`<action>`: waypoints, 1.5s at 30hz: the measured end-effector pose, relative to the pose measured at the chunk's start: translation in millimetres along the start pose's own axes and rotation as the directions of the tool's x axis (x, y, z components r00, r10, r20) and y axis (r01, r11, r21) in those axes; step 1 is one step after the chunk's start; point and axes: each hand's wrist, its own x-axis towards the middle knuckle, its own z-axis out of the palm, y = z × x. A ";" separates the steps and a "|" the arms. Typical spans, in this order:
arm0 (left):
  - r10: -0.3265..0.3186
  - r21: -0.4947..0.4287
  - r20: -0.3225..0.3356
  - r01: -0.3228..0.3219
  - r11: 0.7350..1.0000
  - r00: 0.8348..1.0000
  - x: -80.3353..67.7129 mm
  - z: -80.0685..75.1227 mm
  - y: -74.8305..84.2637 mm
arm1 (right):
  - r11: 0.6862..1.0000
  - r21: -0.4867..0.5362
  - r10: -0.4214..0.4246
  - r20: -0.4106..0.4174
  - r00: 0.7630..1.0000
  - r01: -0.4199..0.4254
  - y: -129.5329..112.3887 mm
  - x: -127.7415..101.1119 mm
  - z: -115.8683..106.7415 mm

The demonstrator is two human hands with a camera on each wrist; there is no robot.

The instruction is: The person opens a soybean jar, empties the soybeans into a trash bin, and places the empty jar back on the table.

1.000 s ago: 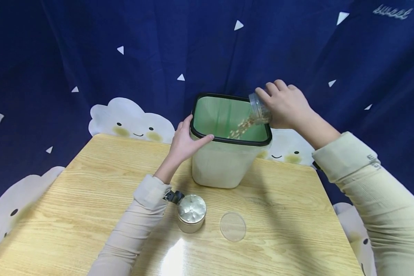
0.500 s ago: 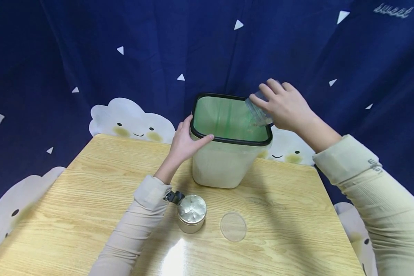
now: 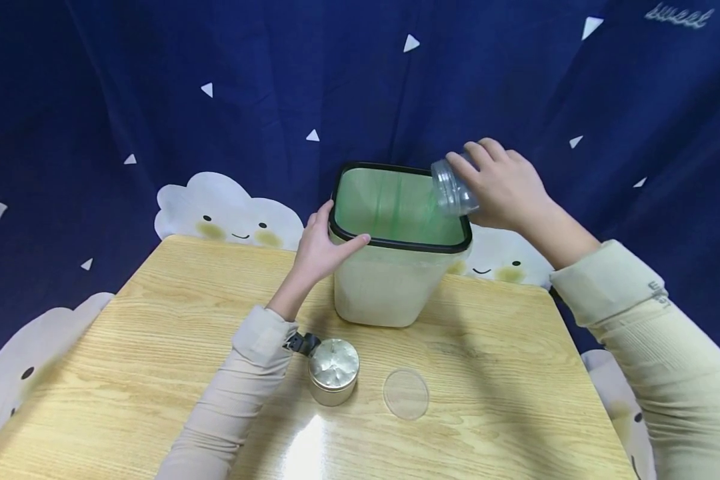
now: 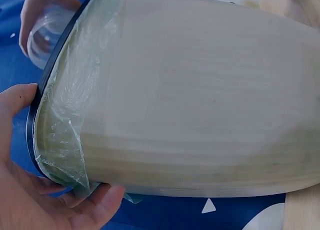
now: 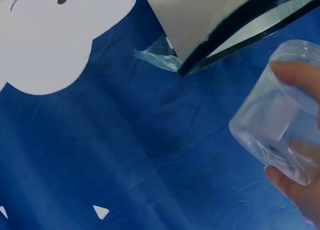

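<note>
A whitish trash bin [image 3: 384, 287] with a black rim and a green plastic liner [image 3: 372, 200] stands on the table. My left hand [image 3: 321, 250] grips its left front corner, thumb over the rim and fingers along the outer side. In the left wrist view, the thumb [image 4: 20, 98] lies at the rim and the liner's folded edge [image 4: 75, 105] hangs outside. My right hand [image 3: 507, 187] holds a clear plastic jar [image 3: 453, 187] tipped sideways, its mouth over the bin's right side. The jar [image 5: 275, 115] looks empty in the right wrist view.
A metal-topped can [image 3: 333, 370] stands on the wooden table [image 3: 186, 320] in front of the bin, close to my left wrist. To its right lies a clear round lid [image 3: 405, 393]. A dark blue curtain [image 3: 264, 80] with white clouds hangs behind.
Light-coloured bits were pouring from the jar into the bin one second ago; the stream has stopped and the jar is empty. The right hand shook the jar slightly. My left hand stayed put.
</note>
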 end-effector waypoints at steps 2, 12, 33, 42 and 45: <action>0.001 0.001 -0.001 -0.001 1.000 1.000 0.1 -0.7 -0.4 | 0.998 0.046 0.048 -0.006 0.999 -0.047 0.3 -3.5 2.5; -0.010 -0.005 0.008 0.010 1.000 1.000 -0.5 -5.0 -2.7 | 0.985 0.045 0.169 -0.129 0.977 -0.165 -0.7 -13.2 9.7; -0.004 -0.013 -0.003 0.004 1.000 1.000 2.2 -5.4 -6.4 | 0.987 0.093 0.145 -0.214 0.966 -0.128 -3.3 -23.8 11.8; -0.004 -0.021 -0.001 0.004 1.000 1.000 2.8 -5.7 -6.9 | 0.972 0.186 0.190 -0.261 0.947 -0.144 -2.2 -35.8 13.5; 0.000 -0.029 0.001 0.000 1.000 1.000 3.0 -5.7 -7.3 | 0.963 0.222 0.212 -0.280 0.936 -0.152 -3.5 -41.1 14.1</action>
